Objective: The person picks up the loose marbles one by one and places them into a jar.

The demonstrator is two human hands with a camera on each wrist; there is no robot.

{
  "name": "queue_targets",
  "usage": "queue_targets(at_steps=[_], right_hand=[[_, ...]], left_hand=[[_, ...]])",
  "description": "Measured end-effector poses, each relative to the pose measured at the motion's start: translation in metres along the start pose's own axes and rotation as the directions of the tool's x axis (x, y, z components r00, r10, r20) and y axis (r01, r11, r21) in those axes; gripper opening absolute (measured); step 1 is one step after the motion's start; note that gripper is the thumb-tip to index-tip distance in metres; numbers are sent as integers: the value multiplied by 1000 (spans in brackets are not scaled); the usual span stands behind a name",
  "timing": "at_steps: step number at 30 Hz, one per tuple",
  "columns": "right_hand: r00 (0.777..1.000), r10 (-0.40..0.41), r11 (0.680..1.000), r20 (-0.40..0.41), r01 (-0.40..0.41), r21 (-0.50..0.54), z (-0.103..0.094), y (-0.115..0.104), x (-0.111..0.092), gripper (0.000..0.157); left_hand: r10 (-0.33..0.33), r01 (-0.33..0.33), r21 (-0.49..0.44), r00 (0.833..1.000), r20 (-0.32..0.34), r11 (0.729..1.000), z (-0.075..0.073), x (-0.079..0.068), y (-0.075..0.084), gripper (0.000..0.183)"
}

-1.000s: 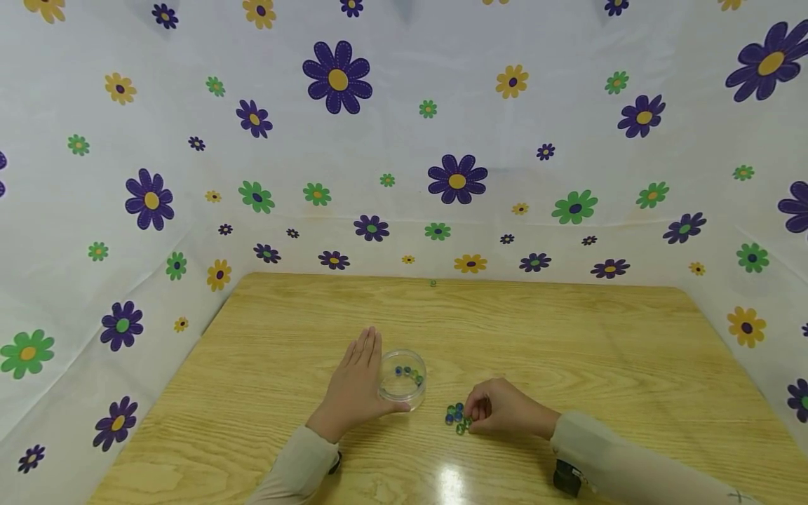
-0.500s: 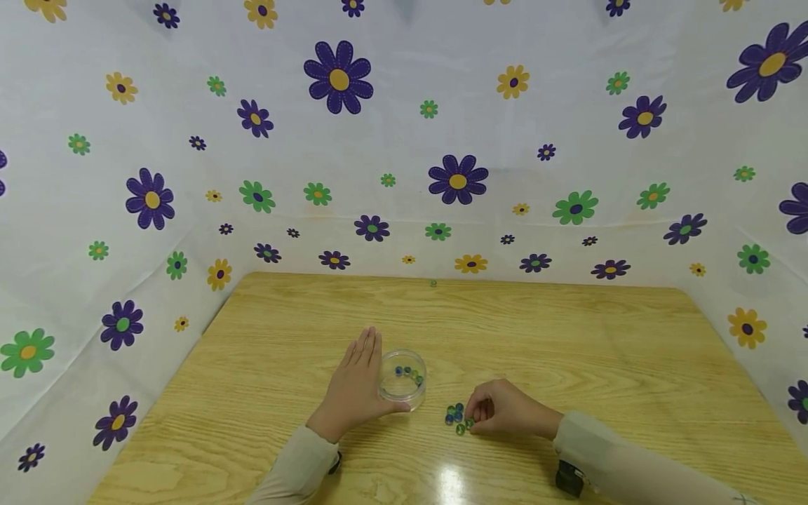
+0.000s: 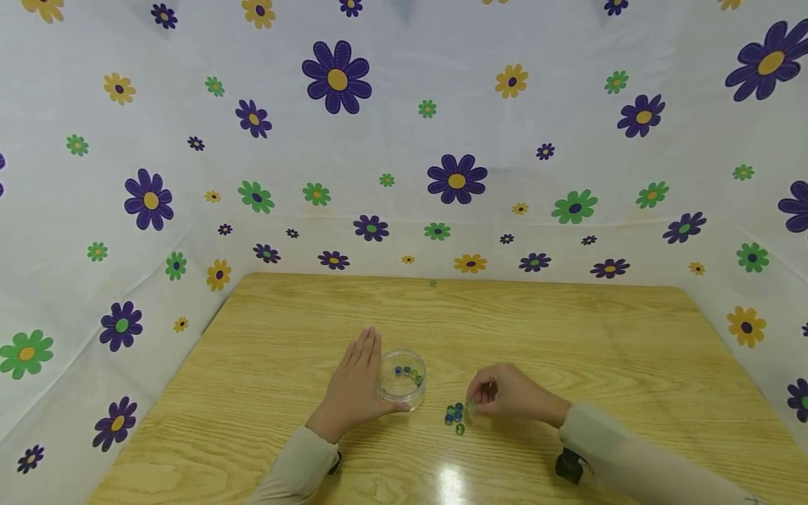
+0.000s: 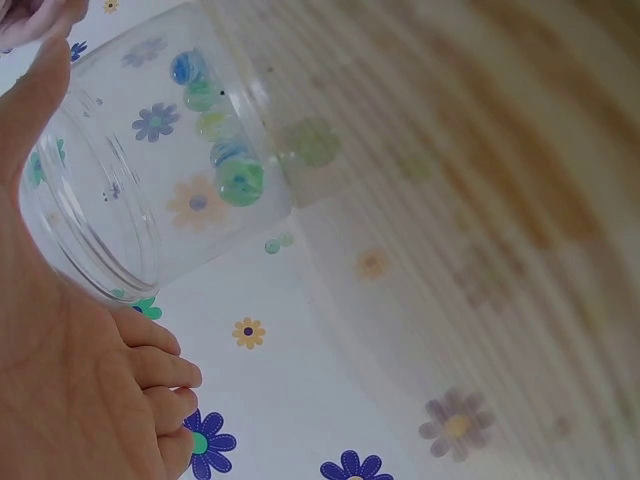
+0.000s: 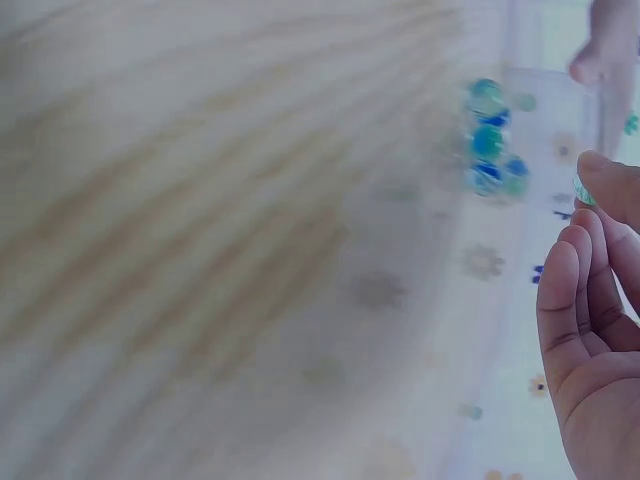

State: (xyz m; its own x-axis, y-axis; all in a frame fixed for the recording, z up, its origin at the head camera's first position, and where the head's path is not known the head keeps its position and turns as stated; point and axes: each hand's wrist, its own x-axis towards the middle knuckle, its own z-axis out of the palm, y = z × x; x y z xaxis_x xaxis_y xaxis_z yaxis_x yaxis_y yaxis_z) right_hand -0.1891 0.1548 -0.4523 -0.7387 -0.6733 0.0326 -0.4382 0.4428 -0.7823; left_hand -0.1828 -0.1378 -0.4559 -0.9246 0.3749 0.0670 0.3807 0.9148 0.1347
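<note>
My left hand (image 3: 353, 386) rests against the left side of a round clear plastic jar (image 3: 404, 408), its fingers straight and its thumb along the near side. Several blue and green glass marbles (image 4: 240, 180) lie inside the jar. To the right of it, my right hand (image 3: 514, 393) pinches a green glass marble (image 5: 584, 190) between thumb and fingertips, a little above the table. Just left of those fingertips, a cluster of blue and green marbles (image 3: 457, 416) sits on the wood, with one green marble (image 3: 460, 429) at its near side.
One small greenish marble (image 3: 433, 283) lies at the far edge of the wooden table (image 3: 536, 330). A white flower-print cloth (image 3: 391, 140) stands around the table's back and sides.
The right hand has lifted a green marble slightly from the cluster's right side, and its wrist has risen. The left hand and jar have stayed in place.
</note>
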Motion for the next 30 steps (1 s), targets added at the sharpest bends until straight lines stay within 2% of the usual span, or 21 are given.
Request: queue_targets(at_steps=[8, 21, 30], right_hand=[[999, -37, 999, -38, 36, -32, -11, -13, 9, 7], [993, -48, 999, -105, 50, 20, -20, -30, 28, 8], [987, -82, 996, -135, 85, 11, -17, -40, 47, 9]], left_hand=[[-2, 2, -8, 1000, -5, 1000, 0, 0, 0, 125], [-6, 6, 1, 1000, -4, 1000, 2, 1, -1, 126], [1, -1, 4, 1000, -26, 1000, 4, 1, -2, 126]])
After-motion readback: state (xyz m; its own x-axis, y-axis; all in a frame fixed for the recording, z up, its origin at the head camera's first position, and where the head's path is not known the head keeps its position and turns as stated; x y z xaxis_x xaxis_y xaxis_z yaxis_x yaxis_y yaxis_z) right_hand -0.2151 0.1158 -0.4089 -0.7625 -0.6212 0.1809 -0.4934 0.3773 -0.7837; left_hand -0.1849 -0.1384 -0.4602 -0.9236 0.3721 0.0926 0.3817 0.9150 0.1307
